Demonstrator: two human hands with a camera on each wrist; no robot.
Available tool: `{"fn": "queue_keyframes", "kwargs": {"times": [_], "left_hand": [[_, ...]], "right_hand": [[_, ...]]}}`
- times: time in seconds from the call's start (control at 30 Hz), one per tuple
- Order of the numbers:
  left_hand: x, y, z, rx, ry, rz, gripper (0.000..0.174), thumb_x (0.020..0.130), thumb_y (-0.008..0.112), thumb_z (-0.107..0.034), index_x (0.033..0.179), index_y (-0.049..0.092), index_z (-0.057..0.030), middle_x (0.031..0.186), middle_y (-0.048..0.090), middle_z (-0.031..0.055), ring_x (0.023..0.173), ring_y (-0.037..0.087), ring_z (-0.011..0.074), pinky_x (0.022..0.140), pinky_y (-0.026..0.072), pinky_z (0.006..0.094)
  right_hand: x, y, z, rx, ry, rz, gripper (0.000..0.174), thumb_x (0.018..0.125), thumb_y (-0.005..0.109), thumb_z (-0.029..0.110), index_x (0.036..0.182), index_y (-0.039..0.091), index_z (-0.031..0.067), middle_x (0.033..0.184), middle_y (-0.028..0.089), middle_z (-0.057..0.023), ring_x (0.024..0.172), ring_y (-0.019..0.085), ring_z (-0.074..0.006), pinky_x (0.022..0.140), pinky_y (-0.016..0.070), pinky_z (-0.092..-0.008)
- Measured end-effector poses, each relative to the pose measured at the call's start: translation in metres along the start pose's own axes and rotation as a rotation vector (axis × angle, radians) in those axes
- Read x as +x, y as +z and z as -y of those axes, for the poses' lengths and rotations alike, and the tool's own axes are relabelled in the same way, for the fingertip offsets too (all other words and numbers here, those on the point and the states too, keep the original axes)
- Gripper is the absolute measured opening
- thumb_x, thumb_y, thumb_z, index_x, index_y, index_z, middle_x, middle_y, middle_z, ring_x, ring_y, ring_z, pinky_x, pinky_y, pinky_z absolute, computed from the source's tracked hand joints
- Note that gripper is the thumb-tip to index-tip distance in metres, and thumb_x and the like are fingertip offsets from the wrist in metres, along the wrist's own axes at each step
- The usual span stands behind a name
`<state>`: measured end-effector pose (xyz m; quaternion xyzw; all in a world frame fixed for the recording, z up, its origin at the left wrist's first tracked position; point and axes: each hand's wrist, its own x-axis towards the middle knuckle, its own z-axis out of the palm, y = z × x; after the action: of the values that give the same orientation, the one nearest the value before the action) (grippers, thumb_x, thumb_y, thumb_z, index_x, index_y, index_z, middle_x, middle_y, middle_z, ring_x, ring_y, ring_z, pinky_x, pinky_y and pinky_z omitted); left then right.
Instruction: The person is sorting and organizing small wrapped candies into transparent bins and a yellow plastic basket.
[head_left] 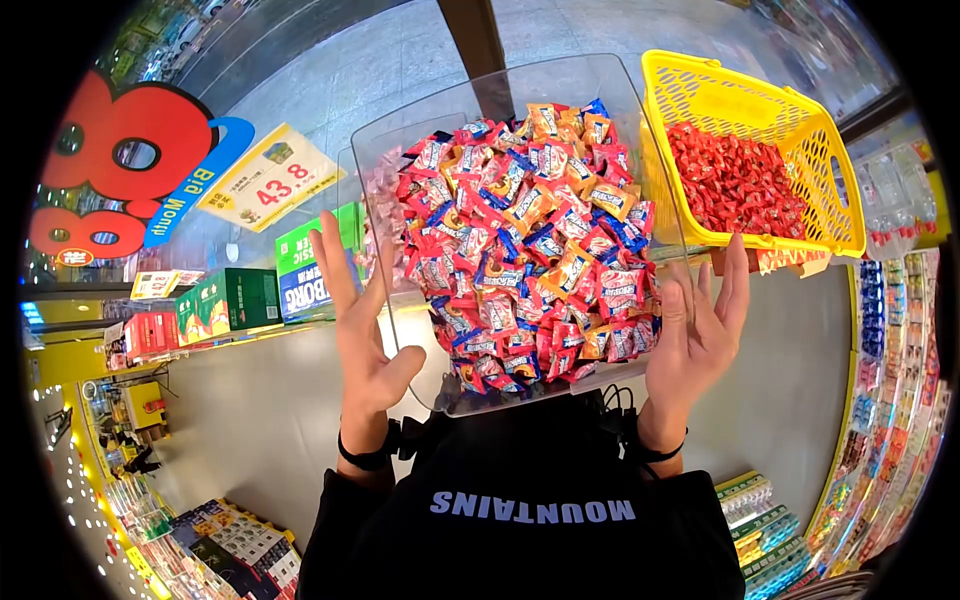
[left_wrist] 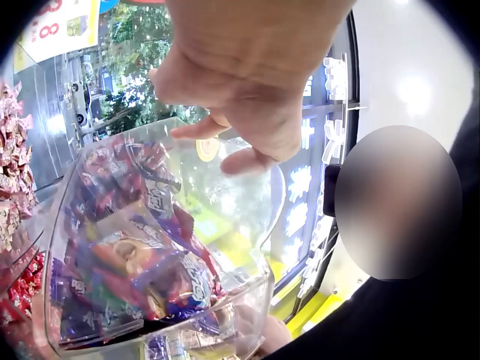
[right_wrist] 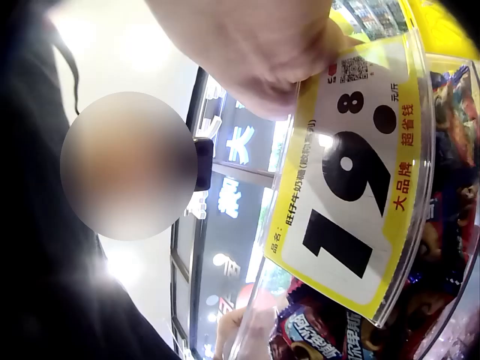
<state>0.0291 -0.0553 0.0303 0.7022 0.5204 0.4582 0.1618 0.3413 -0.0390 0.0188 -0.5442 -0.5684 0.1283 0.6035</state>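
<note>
A clear plastic bin (head_left: 520, 80) full of wrapped candies (head_left: 540, 240) in pink, blue and orange wrappers stands right in front of the person. By the bin's left side is the left hand (head_left: 365, 340), its fingers straight and spread, the thumb near the bin's front corner. The right hand (head_left: 690, 335) is at the opposite side, fingers extended, the thumb along the bin's wall. In the right wrist view the right hand (right_wrist: 255, 52) overlaps a yellow-edged price card (right_wrist: 345, 180) on the bin. The left wrist view has the left hand (left_wrist: 240, 82) above the bin's rim.
A yellow basket (head_left: 700, 75) of red-wrapped candies (head_left: 735, 175) stands to the right of the bin. Green boxes (head_left: 230, 305) and a price sign (head_left: 270, 180) are at the left. Stocked shelves (head_left: 890, 400) line the right side, with a window behind.
</note>
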Motion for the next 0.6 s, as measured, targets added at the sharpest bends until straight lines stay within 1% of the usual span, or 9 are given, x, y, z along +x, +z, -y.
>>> {"fn": "queue_keyframes", "kwargs": {"times": [0.07,0.17,0.27,0.37,0.4,0.5,0.53,0.57,0.6], "left_hand": [[-0.002,0.0,0.006,0.018,-0.004,-0.002,0.092,0.067,0.069,-0.04,0.151,0.059,-0.0041,0.177,0.003,0.0262,0.165,-0.008,0.0385,0.128,-0.0033,0.0578],[0.001,0.0,0.003,0.057,-0.018,0.012,0.098,0.058,0.06,-0.03,0.153,0.057,-0.0045,0.177,0.007,0.0261,0.163,-0.009,0.0477,0.125,-0.0025,0.0629],[0.001,0.002,0.009,0.032,0.007,0.004,0.096,0.061,0.061,-0.031,0.152,0.058,-0.0043,0.176,0.008,0.0265,0.163,-0.008,0.0479,0.125,-0.0026,0.0635],[0.002,0.005,0.008,0.063,-0.012,0.006,0.093,0.063,0.061,-0.034,0.151,0.059,-0.0034,0.176,0.009,0.0268,0.163,-0.007,0.0477,0.125,-0.0029,0.0638],[0.001,0.004,0.012,0.071,0.008,-0.001,0.088,0.07,0.063,-0.04,0.15,0.06,-0.0029,0.176,0.009,0.0269,0.163,-0.006,0.0477,0.125,-0.0033,0.0639],[0.004,0.008,0.008,0.091,0.014,0.003,0.087,0.076,0.065,-0.049,0.15,0.06,-0.0039,0.176,0.01,0.0262,0.163,-0.005,0.0476,0.125,-0.0032,0.064],[0.006,0.014,0.0,0.085,0.012,-0.013,0.087,0.081,0.065,-0.057,0.151,0.059,-0.0052,0.176,0.011,0.0256,0.163,-0.003,0.0462,0.126,-0.0028,0.0636],[0.009,0.019,0.002,0.081,0.02,-0.011,0.087,0.082,0.065,-0.057,0.152,0.059,-0.0054,0.176,0.011,0.0256,0.163,-0.003,0.0457,0.126,-0.0029,0.0633],[0.007,0.011,0.008,0.105,-0.007,-0.012,0.087,0.082,0.065,-0.057,0.152,0.058,-0.0055,0.176,0.012,0.0255,0.163,-0.002,0.0452,0.126,-0.0029,0.063]], "right_hand": [[-0.001,0.002,-0.002,-0.004,0.003,-0.002,0.025,0.1,0.072,0.009,0.119,0.077,-0.0068,0.162,0.04,-0.024,0.151,0.042,-0.0406,0.119,0.0378,-0.0603],[-0.001,0.005,-0.002,-0.005,0.014,0.001,0.025,0.1,0.072,0.008,0.118,0.077,-0.007,0.161,0.042,-0.0241,0.15,0.043,-0.0402,0.119,0.0388,-0.0592],[-0.002,0.006,-0.002,-0.002,0.023,-0.003,0.024,0.099,0.073,0.008,0.118,0.077,-0.007,0.161,0.043,-0.0239,0.15,0.044,-0.0394,0.119,0.0395,-0.0581],[-0.001,0.007,-0.007,0.022,0.026,-0.013,0.025,0.099,0.073,0.008,0.118,0.077,-0.007,0.161,0.043,-0.0235,0.149,0.045,-0.0389,0.119,0.0395,-0.0575],[-0.001,0.008,-0.012,0.031,0.023,-0.01,0.025,0.099,0.073,0.008,0.118,0.077,-0.0072,0.161,0.043,-0.0235,0.149,0.045,-0.0389,0.12,0.0393,-0.0574],[0.003,0.004,-0.018,0.057,0.039,0.013,0.024,0.097,0.073,0.005,0.118,0.076,-0.008,0.161,0.042,-0.0246,0.149,0.045,-0.0401,0.12,0.0382,-0.0566],[0.003,0.0,-0.02,0.068,0.047,0.012,0.024,0.097,0.073,0.004,0.117,0.077,-0.0081,0.162,0.042,-0.0248,0.149,0.045,-0.0401,0.12,0.0379,-0.0565],[0.007,0.002,-0.024,0.078,0.055,0.011,0.023,0.096,0.074,0.003,0.117,0.077,-0.0083,0.162,0.042,-0.0251,0.149,0.045,-0.0402,0.12,0.0376,-0.0564],[0.004,0.017,-0.033,0.123,0.034,0.025,0.023,0.094,0.076,0.001,0.115,0.077,-0.0076,0.159,0.047,-0.026,0.149,0.046,-0.0409,0.121,0.0368,-0.0535]]}}
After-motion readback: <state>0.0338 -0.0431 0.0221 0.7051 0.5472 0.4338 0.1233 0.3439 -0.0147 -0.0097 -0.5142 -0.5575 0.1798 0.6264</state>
